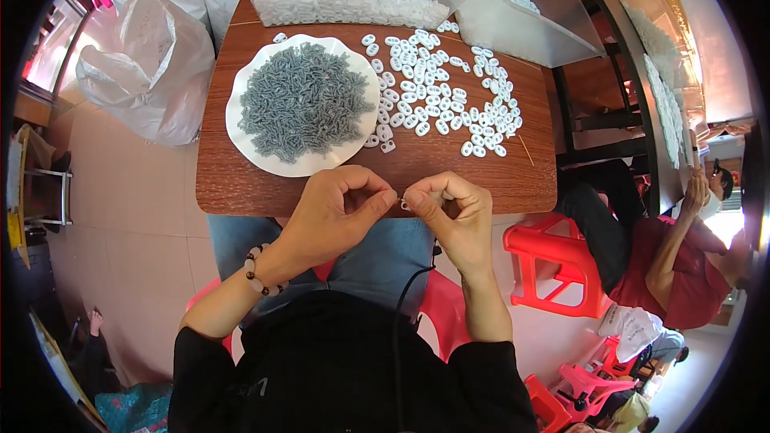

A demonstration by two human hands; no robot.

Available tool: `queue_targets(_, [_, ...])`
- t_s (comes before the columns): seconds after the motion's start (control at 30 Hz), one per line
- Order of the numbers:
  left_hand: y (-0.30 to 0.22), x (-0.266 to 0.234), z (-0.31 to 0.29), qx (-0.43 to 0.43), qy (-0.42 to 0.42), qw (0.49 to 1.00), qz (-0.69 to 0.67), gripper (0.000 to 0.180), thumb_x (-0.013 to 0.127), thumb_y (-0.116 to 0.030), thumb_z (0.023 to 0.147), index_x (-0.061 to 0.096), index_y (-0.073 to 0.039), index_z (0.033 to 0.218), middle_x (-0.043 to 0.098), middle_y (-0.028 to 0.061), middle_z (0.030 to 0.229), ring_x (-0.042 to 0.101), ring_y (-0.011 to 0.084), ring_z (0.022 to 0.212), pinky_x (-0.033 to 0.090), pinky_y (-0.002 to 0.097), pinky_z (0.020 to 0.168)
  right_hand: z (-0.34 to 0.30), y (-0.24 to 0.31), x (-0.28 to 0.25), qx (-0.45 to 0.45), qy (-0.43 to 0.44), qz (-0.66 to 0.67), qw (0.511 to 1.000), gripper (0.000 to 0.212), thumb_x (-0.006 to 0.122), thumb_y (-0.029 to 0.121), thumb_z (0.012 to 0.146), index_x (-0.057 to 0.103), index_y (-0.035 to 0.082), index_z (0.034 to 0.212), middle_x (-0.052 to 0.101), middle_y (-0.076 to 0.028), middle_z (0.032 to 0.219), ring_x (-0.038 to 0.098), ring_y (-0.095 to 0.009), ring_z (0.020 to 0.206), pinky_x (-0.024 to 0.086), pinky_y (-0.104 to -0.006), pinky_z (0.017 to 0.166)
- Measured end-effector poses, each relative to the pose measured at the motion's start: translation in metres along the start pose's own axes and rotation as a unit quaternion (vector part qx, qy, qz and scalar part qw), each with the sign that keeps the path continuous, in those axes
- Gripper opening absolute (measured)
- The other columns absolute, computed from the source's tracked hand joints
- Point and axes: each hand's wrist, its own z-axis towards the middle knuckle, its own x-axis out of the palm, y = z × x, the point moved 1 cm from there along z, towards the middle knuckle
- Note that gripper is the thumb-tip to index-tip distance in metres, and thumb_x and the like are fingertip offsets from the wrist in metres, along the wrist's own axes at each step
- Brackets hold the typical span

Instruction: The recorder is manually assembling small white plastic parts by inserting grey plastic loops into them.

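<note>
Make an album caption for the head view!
Left hand and right hand meet at a white piece near a plate of grey bits.

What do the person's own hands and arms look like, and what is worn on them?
The left hand and the right hand wear no gloves. Black sleeves end on the forearms, short of the wrists. On the left wrist sits a bracelet of round beads, some pale, some dark; the right wrist is bare. A thin black cable runs down the black top.
</note>
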Motion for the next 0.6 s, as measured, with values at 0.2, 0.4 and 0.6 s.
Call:
queue_targets(0.2, [-0.005,0.000,-0.001,-0.007,-0.002,0.999,0.034,0.015,0.066,-0.013,0.089,0.066,0.001,0.087,0.062,-0.0017,0.078,0.050,0.0007,0.067,0.039,0.0168,0.057,0.000,0.000,0.003,0.002,-0.009,0.009,1.000,0.006,0.068,0.005,0.087,0.066,-0.001,0.088,0.067,-0.001,0.076,0.055,-0.001,0.065,0.041,-0.0157,0.057])
queue_targets(0.4, [-0.005,0.001,0.000,0.014,-0.009,0.998,0.059,0.013,0.065,-0.010,0.089,0.066,0.002,0.086,0.060,-0.0018,0.075,0.048,0.0015,0.066,0.038,0.0182,0.056,-0.002,-0.002,0.004,-0.007,-0.015,-0.024,1.000,0.004,0.068,0.004,0.086,0.066,0.000,0.087,0.066,0.000,0.074,0.055,-0.001,0.064,0.041,-0.0164,0.057])
queue_targets(0.6, [0.000,0.004,0.000,0.029,-0.041,0.997,0.059,0.010,0.067,-0.008,0.085,0.066,0.002,0.082,0.060,0.0037,0.071,0.048,0.0082,0.060,0.039,0.0242,0.054,-0.002,-0.010,0.007,-0.043,-0.029,-0.043,0.998,0.003,0.069,0.003,0.085,0.067,0.000,0.085,0.067,-0.002,0.073,0.056,-0.003,0.063,0.042,-0.0176,0.057])
